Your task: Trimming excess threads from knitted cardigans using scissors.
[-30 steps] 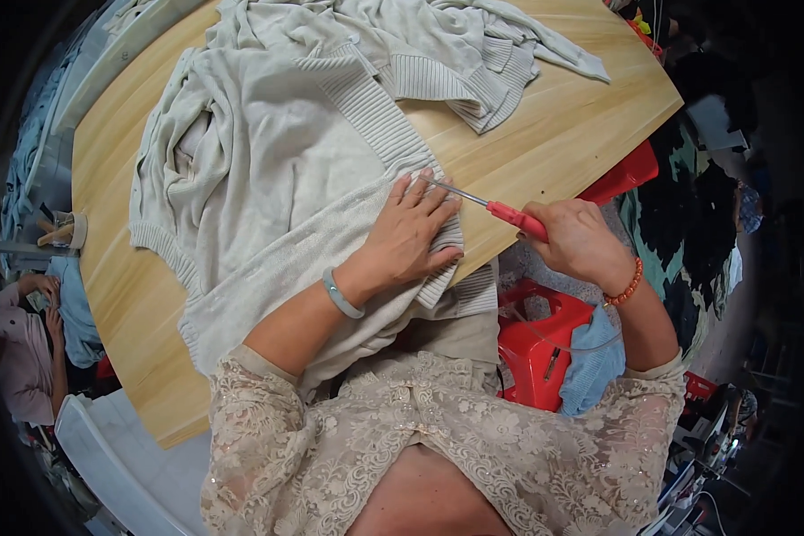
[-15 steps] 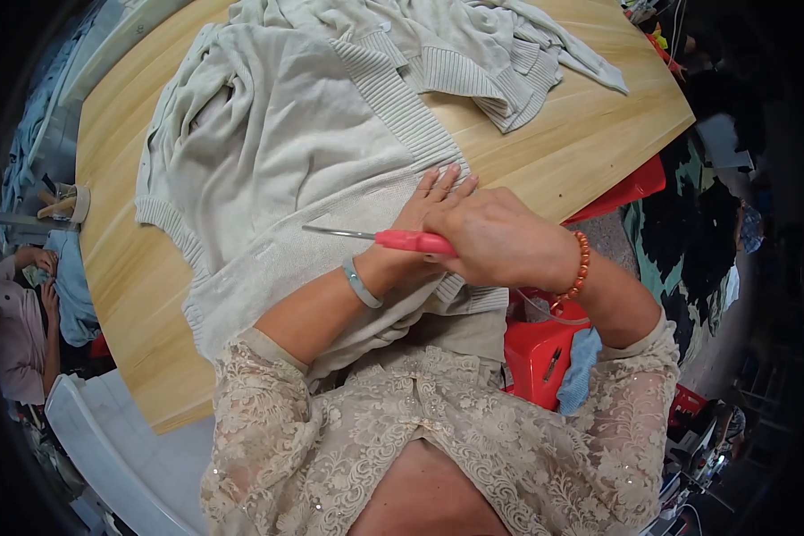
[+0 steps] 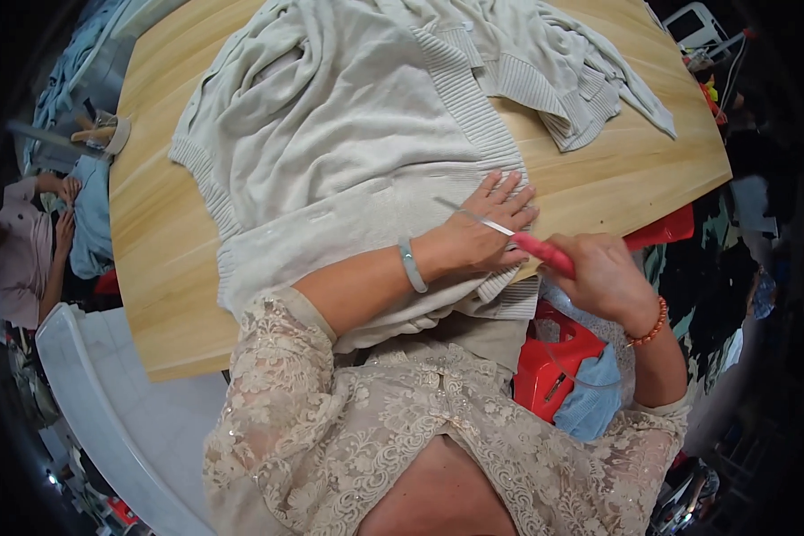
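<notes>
A pale grey knitted cardigan (image 3: 357, 116) lies spread over the table, with ribbed bands along its edges. My left hand (image 3: 482, 228) rests flat on its near right part, fingers spread over the ribbed band. A pale bangle circles that wrist. To its right, my right hand (image 3: 603, 277) is closed around the red handle of a slim metal tool (image 3: 545, 254). The tool's thin shaft points left, above the back of my left hand. Its exact kind does not show. An orange bead bracelet is on my right wrist.
More pale knitwear (image 3: 563, 85) lies at the far right of the wooden table (image 3: 183, 295). A red stool (image 3: 545, 371) with a blue cloth (image 3: 594, 397) stands by my right side. At far left, another person (image 3: 27, 237) handles blue fabric. A small round container (image 3: 116, 134) sits near the table's left edge.
My right hand has drawn away to the right of my left hand, taking the red-handled tool along. The left hand's fingers are more spread. The whole view has shifted.
</notes>
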Available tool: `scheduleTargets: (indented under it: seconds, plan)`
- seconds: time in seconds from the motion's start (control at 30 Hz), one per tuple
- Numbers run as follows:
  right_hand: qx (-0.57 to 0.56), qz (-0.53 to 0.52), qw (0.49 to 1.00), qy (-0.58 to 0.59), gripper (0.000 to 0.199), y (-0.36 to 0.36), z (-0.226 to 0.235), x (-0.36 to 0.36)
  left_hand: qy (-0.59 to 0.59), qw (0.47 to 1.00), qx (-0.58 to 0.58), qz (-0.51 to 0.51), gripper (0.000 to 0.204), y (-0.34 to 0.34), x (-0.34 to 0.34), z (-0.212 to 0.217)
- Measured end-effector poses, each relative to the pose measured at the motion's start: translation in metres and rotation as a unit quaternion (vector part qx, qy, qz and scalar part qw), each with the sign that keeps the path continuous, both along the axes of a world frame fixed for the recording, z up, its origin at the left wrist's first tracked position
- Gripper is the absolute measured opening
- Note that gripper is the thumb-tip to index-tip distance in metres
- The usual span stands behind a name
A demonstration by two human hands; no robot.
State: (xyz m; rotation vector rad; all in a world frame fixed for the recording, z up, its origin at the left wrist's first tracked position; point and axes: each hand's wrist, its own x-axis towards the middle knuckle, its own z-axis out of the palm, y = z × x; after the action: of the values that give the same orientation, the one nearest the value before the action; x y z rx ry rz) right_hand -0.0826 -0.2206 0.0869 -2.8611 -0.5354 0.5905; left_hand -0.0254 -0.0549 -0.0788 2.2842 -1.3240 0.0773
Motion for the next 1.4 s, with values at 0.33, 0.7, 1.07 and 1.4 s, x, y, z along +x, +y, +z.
scheduleTargets:
  seconds: [0.33, 0.7, 1.07, 1.4]
  plan:
    - [0.186, 0.082, 0.975, -0.086, 0.037, 0.028, -0.017, 0.0, 0.04, 0.999, -0.03, 0.02, 0.062, 0.039, -0.024, 0.018]
    - [0.028, 0.033, 0.999, -0.017, 0.017, 0.0, -0.01, -0.004, 0.043, 0.971, 0.11, 0.209, 0.071, 0.168, -0.075, 0.033]
    - [0.036, 0.158, 0.987, 0.006, 0.019, 0.078, -0.001, 0.019, 0.035, 0.974, 0.079, 0.212, 0.069, 0.166, -0.076, 0.028]
    - [0.117, 0.275, 0.953, -0.044, 0.021, 0.183, -0.032, 0.045, 0.019, 0.981, 0.033, 0.191, 0.071, 0.167, -0.08, 0.022]
